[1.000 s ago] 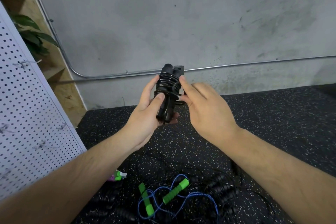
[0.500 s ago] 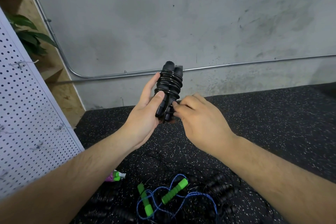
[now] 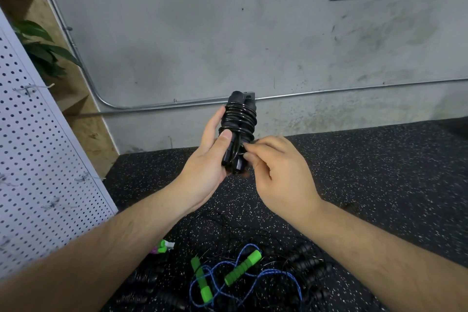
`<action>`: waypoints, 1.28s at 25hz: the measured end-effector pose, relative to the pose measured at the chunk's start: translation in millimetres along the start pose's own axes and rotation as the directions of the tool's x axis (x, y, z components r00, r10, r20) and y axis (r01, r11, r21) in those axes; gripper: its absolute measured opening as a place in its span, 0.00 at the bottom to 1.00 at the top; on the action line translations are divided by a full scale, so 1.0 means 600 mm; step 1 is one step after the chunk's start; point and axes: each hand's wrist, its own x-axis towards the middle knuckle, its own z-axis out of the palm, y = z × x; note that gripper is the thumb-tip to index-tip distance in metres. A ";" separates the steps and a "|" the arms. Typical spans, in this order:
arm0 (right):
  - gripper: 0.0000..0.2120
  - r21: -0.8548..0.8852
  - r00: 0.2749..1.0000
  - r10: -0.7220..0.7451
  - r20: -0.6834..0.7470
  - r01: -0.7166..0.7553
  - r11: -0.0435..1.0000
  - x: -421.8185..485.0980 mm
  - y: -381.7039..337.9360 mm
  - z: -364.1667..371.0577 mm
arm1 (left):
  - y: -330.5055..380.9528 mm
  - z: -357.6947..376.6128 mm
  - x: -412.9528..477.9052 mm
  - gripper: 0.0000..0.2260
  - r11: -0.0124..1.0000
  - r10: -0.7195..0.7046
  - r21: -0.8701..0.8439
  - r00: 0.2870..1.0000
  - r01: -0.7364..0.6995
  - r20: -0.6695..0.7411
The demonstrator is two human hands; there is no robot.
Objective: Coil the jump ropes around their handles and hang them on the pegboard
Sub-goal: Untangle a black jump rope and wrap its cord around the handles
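Observation:
A black jump rope [image 3: 240, 119] stands upright in front of me, its cord coiled in several turns round the two handles held side by side. My left hand [image 3: 210, 157] grips the bundle from the left, thumb pressed across the lower handles. My right hand [image 3: 276, 172] pinches the cord's loose end at the bundle's lower right. The white pegboard [image 3: 38, 159] with wire hooks leans at the left.
On the speckled black floor mat [image 3: 379, 172] below my arms lie a blue rope with green handles [image 3: 243, 270], several loose black ropes [image 3: 309, 268] and a small pink-and-green thing [image 3: 162, 248]. A grey wall with a metal conduit [image 3: 329, 92] stands behind.
My right hand has dropped from the top of the bundle to its lower right and now pinches the cord end. The left hand keeps its grip.

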 end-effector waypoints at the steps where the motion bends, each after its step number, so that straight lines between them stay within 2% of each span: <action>1: 0.10 0.005 1.000 0.002 -0.002 -0.002 1.000 0.000 -0.001 0.001 | 0.000 0.001 -0.001 0.19 1.000 -0.001 0.008 1.000 0.001 -0.003; 6: 0.11 -0.066 0.997 -0.067 0.038 0.070 0.995 -0.002 -0.014 0.008 | -0.003 -0.006 -0.004 0.19 0.997 0.008 0.073 0.999 -0.006 -0.036; 9: 0.09 -0.006 1.000 0.014 0.012 -0.014 1.000 0.002 -0.026 0.007 | -0.009 -0.011 -0.002 0.20 0.993 0.028 0.119 1.000 -0.027 -0.005; 12: 0.07 0.097 0.997 0.079 -0.006 -0.078 0.992 0.008 -0.024 0.005 | -0.005 -0.007 0.001 0.19 1.000 0.012 0.007 1.000 -0.012 -0.003; 15: 0.12 0.199 0.994 0.102 0.043 -0.108 0.974 0.007 -0.025 0.003 | 0.005 -0.009 0.002 0.21 0.996 0.003 -0.086 1.000 -0.001 0.017; 17: 0.18 0.180 0.987 0.065 0.144 -0.090 0.979 0.001 -0.027 0.001 | 0.011 -0.015 0.003 0.23 0.994 0.014 -0.107 1.000 -0.014 -0.004; 19: 0.20 0.114 0.982 0.034 0.184 -0.056 0.992 -0.002 -0.023 -0.002 | 0.015 -0.020 0.004 0.23 0.992 0.020 -0.124 1.000 -0.021 -0.007; 22: 0.13 0.090 0.991 0.071 0.114 -0.082 0.993 0.000 -0.016 -0.007 | 0.017 -0.021 0.003 0.25 0.992 0.021 -0.126 1.000 -0.018 0.021; 26: 0.06 0.123 0.988 0.113 0.105 -0.125 0.984 0.004 -0.021 -0.005 | 0.002 -0.015 -0.001 0.25 0.997 0.024 -0.069 0.997 -0.019 0.068; 29: 0.04 0.182 0.976 0.197 0.095 -0.211 0.960 0.011 -0.027 -0.005 | -0.006 -0.014 -0.001 0.31 1.000 0.009 -0.024 0.996 -0.007 0.089; 32: 0.01 0.188 0.966 0.237 0.100 -0.252 0.949 0.018 -0.034 -0.006 | -0.007 -0.027 0.002 0.32 0.989 0.024 0.139 0.993 -0.040 0.112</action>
